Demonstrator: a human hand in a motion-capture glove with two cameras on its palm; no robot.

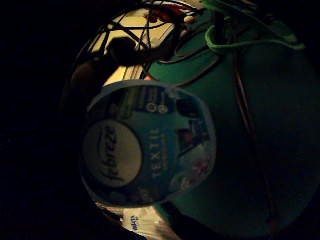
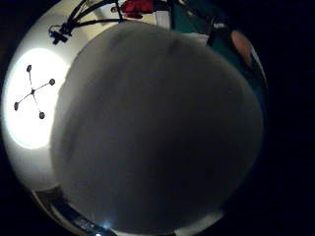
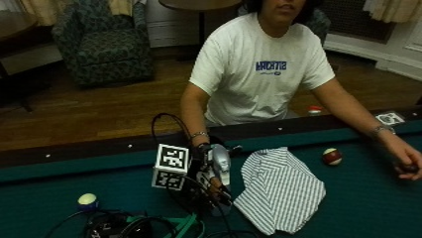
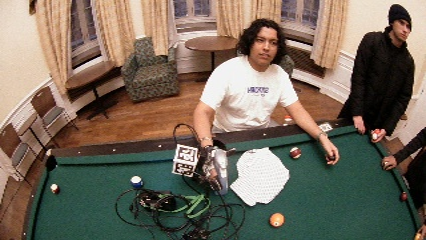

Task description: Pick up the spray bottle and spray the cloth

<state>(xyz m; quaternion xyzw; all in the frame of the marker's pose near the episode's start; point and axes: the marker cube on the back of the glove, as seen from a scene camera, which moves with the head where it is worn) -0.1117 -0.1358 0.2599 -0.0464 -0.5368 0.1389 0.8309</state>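
Spray bottle [image 3: 219,166]: upright, raised above the green table [image 3: 369,198], gripped by right hand [image 3: 204,171] (fingers curled round its body); striped cloth [image 3: 280,191]: flat on the felt, just beside; red-and-white ball [image 3: 332,156]: near the cloth's far edge.

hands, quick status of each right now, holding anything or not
Right hand: gripping the spray bottle, held up beside the striped cloth.
Left hand: bare, resting on the green table; cannot tell whether it holds anything.

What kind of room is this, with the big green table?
Probably a games room or lounge: the person works at a green pool table with billiard balls on it, and an armchair and curtained windows stand behind.
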